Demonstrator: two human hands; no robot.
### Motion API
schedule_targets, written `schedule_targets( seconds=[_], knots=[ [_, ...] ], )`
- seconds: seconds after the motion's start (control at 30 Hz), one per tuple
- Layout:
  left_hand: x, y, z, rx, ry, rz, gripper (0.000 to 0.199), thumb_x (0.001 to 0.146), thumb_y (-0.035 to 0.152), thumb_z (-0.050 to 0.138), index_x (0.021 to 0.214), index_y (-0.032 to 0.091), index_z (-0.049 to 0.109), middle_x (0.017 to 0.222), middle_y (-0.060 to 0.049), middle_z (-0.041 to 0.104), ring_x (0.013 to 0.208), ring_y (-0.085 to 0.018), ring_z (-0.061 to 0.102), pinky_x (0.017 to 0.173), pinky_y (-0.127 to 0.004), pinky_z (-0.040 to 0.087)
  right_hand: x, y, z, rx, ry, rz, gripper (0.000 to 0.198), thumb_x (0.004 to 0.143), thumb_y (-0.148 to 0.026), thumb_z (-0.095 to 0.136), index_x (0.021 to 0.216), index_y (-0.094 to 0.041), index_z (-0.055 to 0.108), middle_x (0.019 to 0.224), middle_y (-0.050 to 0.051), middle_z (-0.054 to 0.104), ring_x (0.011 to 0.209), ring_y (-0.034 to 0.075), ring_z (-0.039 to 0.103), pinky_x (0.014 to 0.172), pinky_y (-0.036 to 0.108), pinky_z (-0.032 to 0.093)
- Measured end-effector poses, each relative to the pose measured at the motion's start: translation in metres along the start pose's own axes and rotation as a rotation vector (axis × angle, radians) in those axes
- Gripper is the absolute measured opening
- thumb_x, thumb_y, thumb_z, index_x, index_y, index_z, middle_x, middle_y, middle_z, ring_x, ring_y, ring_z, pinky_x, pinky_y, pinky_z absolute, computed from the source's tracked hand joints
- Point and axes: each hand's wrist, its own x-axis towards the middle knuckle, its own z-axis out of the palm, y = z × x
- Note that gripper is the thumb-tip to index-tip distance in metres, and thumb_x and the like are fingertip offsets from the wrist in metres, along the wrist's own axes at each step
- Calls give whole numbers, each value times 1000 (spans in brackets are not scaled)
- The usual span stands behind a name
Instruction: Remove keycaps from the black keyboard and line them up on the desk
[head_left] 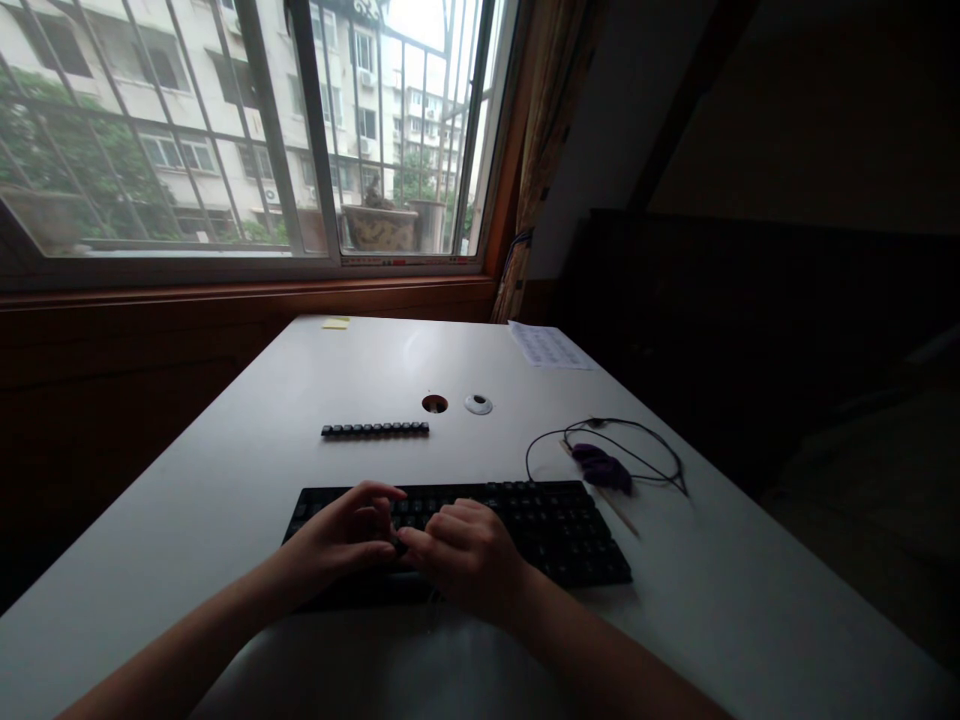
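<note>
left hand [337, 537]: fingers arched, thumb inward, can't tell grip | right hand [478, 556]: knuckles up, fingers curled, can't tell grip | keyboard [566, 535]: on worktop [240, 460], beneath both hands

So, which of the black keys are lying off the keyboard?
The straight row of keycaps on the white desk, beyond the keyboard; the others sit in the keyboard, partly hidden by the left hand and right hand.

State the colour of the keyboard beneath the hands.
The keyboard is black, seen best in the head view.
</note>
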Motion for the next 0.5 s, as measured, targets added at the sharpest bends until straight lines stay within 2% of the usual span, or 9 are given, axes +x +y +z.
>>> schedule_targets(
  seconds=[0.5],
  knots=[
    [0, -2, -3, 41, 14, -18, 44, 81, 27, 74, 121, 22, 55, 88, -1, 58, 84, -17, 58, 74, -31, 45, -1, 1, 1, -2, -7, -3, 20, 97, -35, 54, 107, -21, 65, 72, -2, 62, 60, 11, 51, 58, 30, 34]
  ],
)
